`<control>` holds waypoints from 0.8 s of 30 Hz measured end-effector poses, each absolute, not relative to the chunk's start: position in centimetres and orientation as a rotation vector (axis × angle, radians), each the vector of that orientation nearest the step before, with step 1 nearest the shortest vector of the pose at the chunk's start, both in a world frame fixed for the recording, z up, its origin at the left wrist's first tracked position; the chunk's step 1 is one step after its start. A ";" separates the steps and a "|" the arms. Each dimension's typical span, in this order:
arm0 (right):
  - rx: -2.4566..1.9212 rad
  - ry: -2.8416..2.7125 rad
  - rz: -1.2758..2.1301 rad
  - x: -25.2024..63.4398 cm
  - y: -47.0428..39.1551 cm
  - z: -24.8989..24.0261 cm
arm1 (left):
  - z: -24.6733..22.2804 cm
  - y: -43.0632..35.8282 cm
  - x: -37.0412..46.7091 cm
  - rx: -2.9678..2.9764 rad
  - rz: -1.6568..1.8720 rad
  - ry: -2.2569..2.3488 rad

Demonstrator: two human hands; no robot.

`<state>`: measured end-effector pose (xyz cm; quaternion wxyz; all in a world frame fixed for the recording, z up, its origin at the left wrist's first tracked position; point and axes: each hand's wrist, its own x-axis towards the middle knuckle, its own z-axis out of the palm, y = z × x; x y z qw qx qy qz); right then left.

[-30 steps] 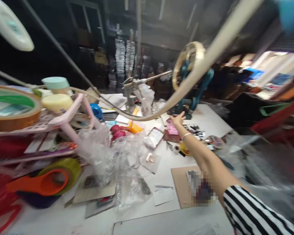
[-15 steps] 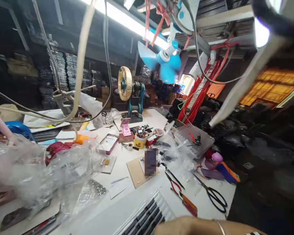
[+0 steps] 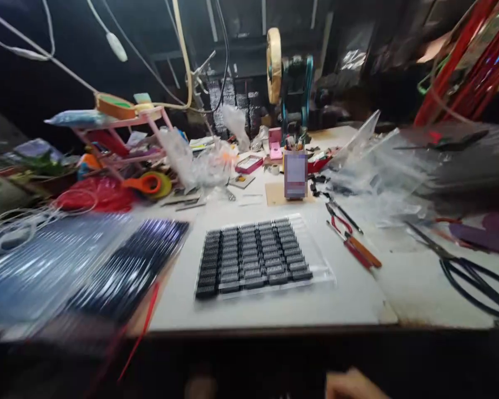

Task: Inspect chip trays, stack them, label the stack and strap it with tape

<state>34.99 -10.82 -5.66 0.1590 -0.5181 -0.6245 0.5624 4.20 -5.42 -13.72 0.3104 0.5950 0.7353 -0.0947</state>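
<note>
A clear plastic tray [image 3: 326, 266] holding rows of black ribbed pieces [image 3: 253, 252] lies on the white table [image 3: 178, 310]. At the bottom edge, below the table's front, part of my right hand [image 3: 351, 385] shows; its fingers are mostly cut off. A blurred, dim patch of skin left of it is my left hand [image 3: 202, 386], its fingers smeared. Neither hand touches the tray. Right of the tray are red-handled pliers [image 3: 341, 221], an orange-and-red tool [image 3: 363, 252] and black-handled scissors [image 3: 476, 282].
Plastic-wrapped dark strips [image 3: 128, 266] cover the left side, beside a red bag [image 3: 93, 194] and a pink rack [image 3: 120, 133]. A phone [image 3: 295, 174] stands behind the tray. A hand press [image 3: 297, 88] is at the back; clear plastic bags [image 3: 370, 172] lie right.
The view has swung left and down, bringing the whole tray and the left side into sight. My right hand has left the tray's near side and is now below the table edge.
</note>
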 end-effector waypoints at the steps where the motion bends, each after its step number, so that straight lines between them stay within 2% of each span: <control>1: -1.605 -1.752 1.527 35.9 -12.7 -7.1 | -13.9 -7.3 4.2 1.555 -0.278 1.969; 5: -2.264 -1.616 1.080 39.1 -17.6 -12.8 | -13.5 -12.7 3.8 1.585 -0.318 2.059; 8: -2.441 -1.571 1.149 40.0 -18.8 -15.9 | -12.2 -14.2 3.9 1.685 -0.247 2.118; 16: -2.168 -1.818 1.126 37.6 -19.0 -17.3 | -9.7 -15.3 4.0 1.854 -0.161 2.041; 20: -2.004 -1.914 1.135 38.3 -22.2 -16.8 | -9.3 -18.0 2.3 1.879 -0.203 1.890; 24: -1.954 -1.989 1.001 38.0 -25.1 -16.4 | -8.9 -21.1 1.2 1.872 -0.185 1.752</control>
